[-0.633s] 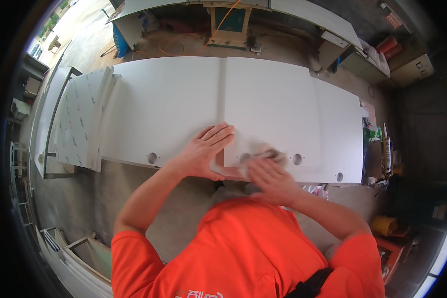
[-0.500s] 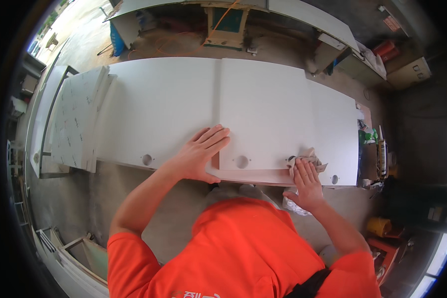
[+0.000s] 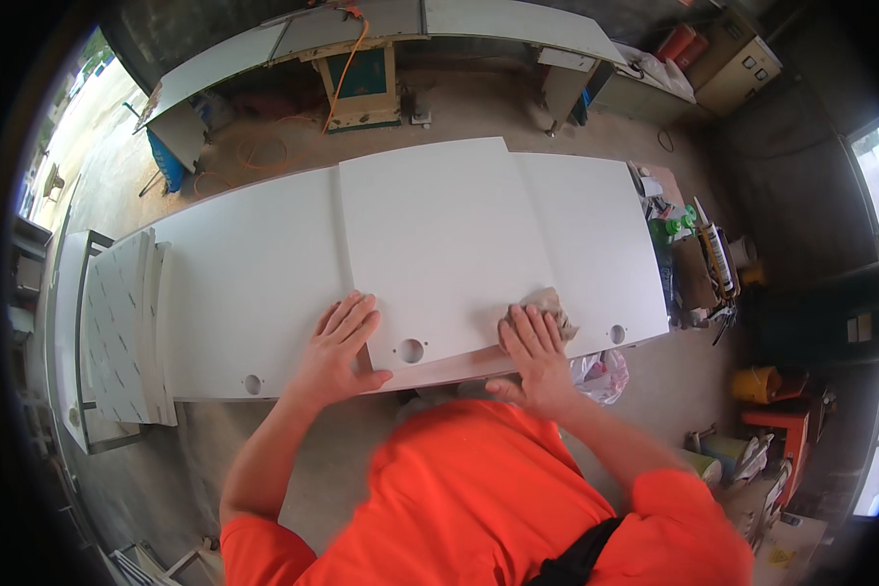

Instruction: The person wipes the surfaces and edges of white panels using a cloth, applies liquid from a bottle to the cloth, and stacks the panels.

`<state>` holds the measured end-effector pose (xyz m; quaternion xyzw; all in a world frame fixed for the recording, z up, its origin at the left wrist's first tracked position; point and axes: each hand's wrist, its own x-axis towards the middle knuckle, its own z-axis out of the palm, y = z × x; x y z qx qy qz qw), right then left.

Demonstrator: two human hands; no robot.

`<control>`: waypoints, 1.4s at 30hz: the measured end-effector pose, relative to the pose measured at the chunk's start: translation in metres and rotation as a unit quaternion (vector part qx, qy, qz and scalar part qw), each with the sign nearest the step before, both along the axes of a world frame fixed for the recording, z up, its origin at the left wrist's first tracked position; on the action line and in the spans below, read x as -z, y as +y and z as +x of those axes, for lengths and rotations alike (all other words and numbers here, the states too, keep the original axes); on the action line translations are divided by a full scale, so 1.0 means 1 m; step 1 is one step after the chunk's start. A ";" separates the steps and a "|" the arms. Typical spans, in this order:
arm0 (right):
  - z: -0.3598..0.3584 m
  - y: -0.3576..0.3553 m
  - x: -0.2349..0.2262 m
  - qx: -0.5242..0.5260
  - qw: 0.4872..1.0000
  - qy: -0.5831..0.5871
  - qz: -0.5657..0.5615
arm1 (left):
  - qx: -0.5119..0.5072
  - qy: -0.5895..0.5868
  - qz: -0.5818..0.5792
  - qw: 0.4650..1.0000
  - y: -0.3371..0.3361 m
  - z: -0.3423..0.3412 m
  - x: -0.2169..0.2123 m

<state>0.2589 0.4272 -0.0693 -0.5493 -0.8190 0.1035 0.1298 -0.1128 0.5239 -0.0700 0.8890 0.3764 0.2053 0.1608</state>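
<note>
A flat white panel (image 3: 439, 244) with a round hole near its front edge lies on top of larger white boards (image 3: 254, 254). My left hand (image 3: 340, 354) rests over the panel's left edge near the front corner, fingers stretched out and holding nothing. The thumb reaches along the front edge. At the panel's right front corner, my right hand (image 3: 537, 356) presses a crumpled beige cloth (image 3: 553, 305) against the surface. Its fingers lie over the cloth, and the corner beneath is hidden.
Stacked film-covered panels (image 3: 122, 332) sit at the left end. Beyond the right end are green-topped bottles (image 3: 672, 227) and a sealant tube (image 3: 715, 256). A long workbench (image 3: 518, 21) runs along the back, with an orange hose (image 3: 347, 73) hanging from it. A plastic bag (image 3: 606, 379) is below the front edge.
The whole view has shifted and turned, so the panels appear farther left and more slanted. Both hands keep nearly the same places on the panel, with the cloth still under my right hand.
</note>
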 end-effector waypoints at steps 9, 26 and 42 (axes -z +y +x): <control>0.054 0.145 0.011 0.064 0.992 0.110 -0.007 | -0.011 0.013 0.028 0.999 -0.001 0.010 0.000; -0.099 0.023 0.016 -0.098 0.983 0.112 0.111 | -0.005 -0.029 0.038 0.999 -0.004 0.007 0.006; 0.027 0.040 0.021 0.211 0.950 0.185 0.139 | 0.010 -0.057 0.059 0.997 -0.009 0.091 -0.017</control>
